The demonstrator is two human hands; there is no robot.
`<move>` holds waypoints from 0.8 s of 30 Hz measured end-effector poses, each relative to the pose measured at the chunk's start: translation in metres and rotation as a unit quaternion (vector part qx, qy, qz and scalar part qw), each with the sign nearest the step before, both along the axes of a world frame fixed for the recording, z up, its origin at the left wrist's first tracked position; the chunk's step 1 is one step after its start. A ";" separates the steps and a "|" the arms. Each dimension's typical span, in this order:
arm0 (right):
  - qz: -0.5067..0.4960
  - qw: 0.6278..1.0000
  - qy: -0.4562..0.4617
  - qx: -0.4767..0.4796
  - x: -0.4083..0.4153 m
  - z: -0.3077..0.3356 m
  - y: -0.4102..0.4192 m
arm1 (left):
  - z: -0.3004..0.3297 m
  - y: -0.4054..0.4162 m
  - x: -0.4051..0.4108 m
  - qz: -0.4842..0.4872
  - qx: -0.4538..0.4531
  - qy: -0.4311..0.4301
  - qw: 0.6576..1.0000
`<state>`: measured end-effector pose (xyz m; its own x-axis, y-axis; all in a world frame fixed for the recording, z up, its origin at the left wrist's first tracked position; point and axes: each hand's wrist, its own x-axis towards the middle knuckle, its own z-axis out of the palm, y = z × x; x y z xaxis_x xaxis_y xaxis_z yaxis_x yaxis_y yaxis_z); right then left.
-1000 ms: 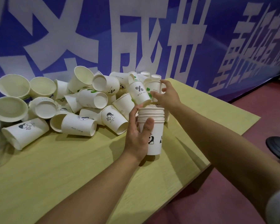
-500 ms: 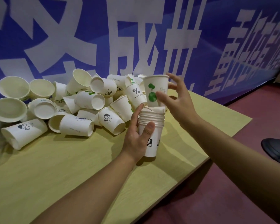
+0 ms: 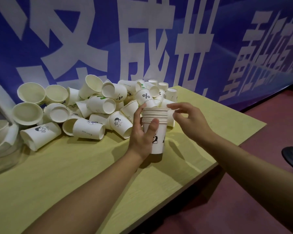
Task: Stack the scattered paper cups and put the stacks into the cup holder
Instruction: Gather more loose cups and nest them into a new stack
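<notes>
A yellow-green wood-grain table (image 3: 61, 179) carries everything, its far edge set against a blue banner with large white characters (image 3: 142, 39) and its right corner jutting over the dark red floor (image 3: 243, 200). Along the far edge, from the left side to past the middle, lies a heap of white paper cups (image 3: 95, 107), most on their sides, some printed with small black or green figures. Nearer the left edge one printed white cup (image 3: 41, 135) lies on its side apart from the heap's front. Toward the right edge an upright stack of nested white paper cups (image 3: 156, 132) stands on the tabletop. The near half of the table is bare wood.
</notes>
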<state>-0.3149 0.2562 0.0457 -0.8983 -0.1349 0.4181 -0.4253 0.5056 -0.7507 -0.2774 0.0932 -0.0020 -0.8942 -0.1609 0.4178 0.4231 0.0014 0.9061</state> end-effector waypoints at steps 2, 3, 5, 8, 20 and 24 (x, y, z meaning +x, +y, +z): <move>-0.025 0.995 0.015 0.091 -0.016 0.005 0.000 | 0.005 -0.005 0.005 -0.004 -0.005 0.005 1.000; -0.030 0.990 0.012 0.136 -0.025 0.007 -0.001 | 0.005 -0.009 0.009 0.000 -0.005 0.011 1.000; -0.031 0.975 0.000 0.220 -0.042 0.009 -0.005 | -0.001 -0.019 0.017 0.016 0.010 0.012 1.000; -0.021 0.950 -0.011 0.311 -0.064 0.008 -0.013 | -0.017 -0.031 0.027 0.037 0.020 -0.001 0.999; 0.016 0.883 -0.219 0.414 -0.081 0.006 0.013 | -0.018 -0.036 0.045 -0.013 -0.022 -0.019 1.000; 0.028 0.882 -0.231 0.410 -0.072 0.008 0.025 | -0.016 -0.037 0.047 -0.037 -0.034 -0.032 0.998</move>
<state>-0.3872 0.2809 0.0534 -0.9299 -0.2707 -0.2490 -0.2108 0.9470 -0.2423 -0.2306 0.0565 -0.0184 -0.9279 -0.0669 0.3667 0.3651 0.0341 0.9303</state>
